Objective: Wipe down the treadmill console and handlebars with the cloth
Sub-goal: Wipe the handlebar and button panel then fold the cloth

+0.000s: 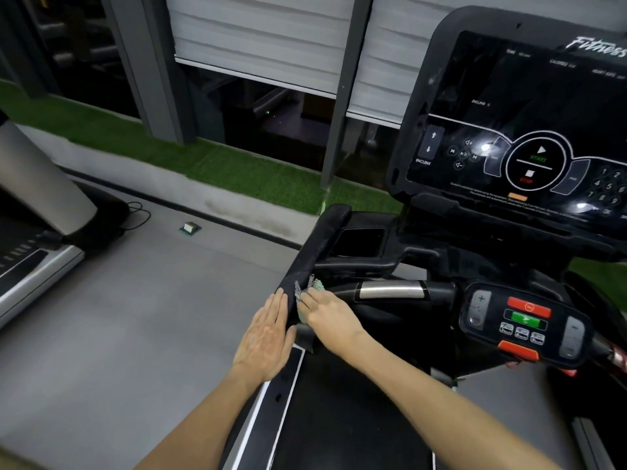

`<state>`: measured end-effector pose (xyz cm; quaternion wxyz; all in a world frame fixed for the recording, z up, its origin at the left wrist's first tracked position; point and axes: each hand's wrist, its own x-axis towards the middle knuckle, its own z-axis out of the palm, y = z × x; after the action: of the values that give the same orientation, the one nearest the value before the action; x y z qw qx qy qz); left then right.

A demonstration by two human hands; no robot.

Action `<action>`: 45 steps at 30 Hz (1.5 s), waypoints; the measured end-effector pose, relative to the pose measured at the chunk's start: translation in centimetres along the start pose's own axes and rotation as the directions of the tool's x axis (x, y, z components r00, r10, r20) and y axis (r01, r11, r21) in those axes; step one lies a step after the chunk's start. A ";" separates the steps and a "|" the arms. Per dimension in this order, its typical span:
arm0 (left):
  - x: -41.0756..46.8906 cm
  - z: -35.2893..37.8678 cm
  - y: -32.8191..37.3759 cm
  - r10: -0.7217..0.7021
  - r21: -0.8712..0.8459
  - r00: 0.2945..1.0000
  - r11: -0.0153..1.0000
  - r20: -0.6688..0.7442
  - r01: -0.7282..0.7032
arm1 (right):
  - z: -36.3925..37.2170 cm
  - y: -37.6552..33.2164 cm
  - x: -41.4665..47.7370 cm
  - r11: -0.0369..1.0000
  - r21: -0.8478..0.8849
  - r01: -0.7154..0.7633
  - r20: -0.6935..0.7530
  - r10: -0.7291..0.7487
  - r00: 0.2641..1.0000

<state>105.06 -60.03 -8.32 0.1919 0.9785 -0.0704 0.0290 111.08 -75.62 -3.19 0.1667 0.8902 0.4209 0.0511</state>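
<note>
Two bare forearms (210,412) reach up from six o'clock, over the dark belt (339,429) of the treadmill. Near the middle of the view, the left hand (263,337) lies flat, fingers straight and together. It rests against the outer face of the black handlebar (317,242) and holds nothing. Just beside it, at its three o'clock, the right hand (327,315) presses the cloth (305,291) down on the same handlebar. Its fingers are stretched almost straight over the cloth; whether the thumb hooks underneath I cannot tell. The cloth is a pale green and white scrap, bunched up, poking out past the fingertips toward twelve o'clock and touching the top of the bar.

From the cloth a short silver grip (390,289) runs off toward three o'clock, ending near a button panel (522,322) with red, green and orange keys. Up at one to two o'clock stands the console (529,130), its dark glossy screen showing START, STOP and INCLINE markings and bright glints of reflected light.

Grey floor (135,317) spreads toward nine o'clock, where the edge of a second treadmill (37,266) shows. A black cable (137,215) loops beside it, and a small box (190,228) lies on the floor a little nearer the middle. A strip of fake grass (237,167) runs along the wall at eleven o'clock, under dark windows and a half-lowered white blind (264,35).
</note>
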 end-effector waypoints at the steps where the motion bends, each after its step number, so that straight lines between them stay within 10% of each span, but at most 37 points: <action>1: 0.0 0.0 0.0 -0.003 -0.006 1.000 1.000 0.002 0.003 | 0.0 0.5 -0.8 1.000 0.001 0.009 -0.050 -0.009 0.999; 9: 0.0 -0.1 0.1 0.000 0.025 1.000 1.000 0.027 0.000 | -4.0 6.9 -8.8 0.992 0.003 -0.129 -0.329 0.123 0.936; 16: 0.5 -1.3 1.1 -0.019 0.059 0.998 0.998 0.057 0.016 | -6.9 12.7 -15.6 0.884 0.205 -0.420 -0.081 0.443 0.893; 23: 6.9 -7.9 11.2 0.143 -0.323 0.989 0.935 -0.035 -0.147 | -11.7 16.5 -15.2 0.223 0.917 -0.331 0.037 0.777 0.628; 28: 11.1 -13.4 21.1 0.173 -0.674 0.982 0.717 -0.075 -0.178 | -15.7 18.5 -17.8 -0.373 0.925 0.072 0.229 0.698 0.678; 33: 13.4 -16.1 29.8 0.194 -0.920 0.977 0.391 0.089 0.006 | -17.0 21.4 -21.7 -0.569 0.779 0.265 0.234 0.655 0.719; 45: 15.5 -13.1 42.4 0.094 -0.931 0.996 0.363 0.010 -0.025 | -13.7 29.3 -32.3 -0.671 0.661 0.337 0.225 0.605 0.764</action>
<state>113.70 -95.92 20.84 0.7060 0.6977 -0.1155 -0.0389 108.65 -114.19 21.25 -0.8618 0.4994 0.0244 -0.0854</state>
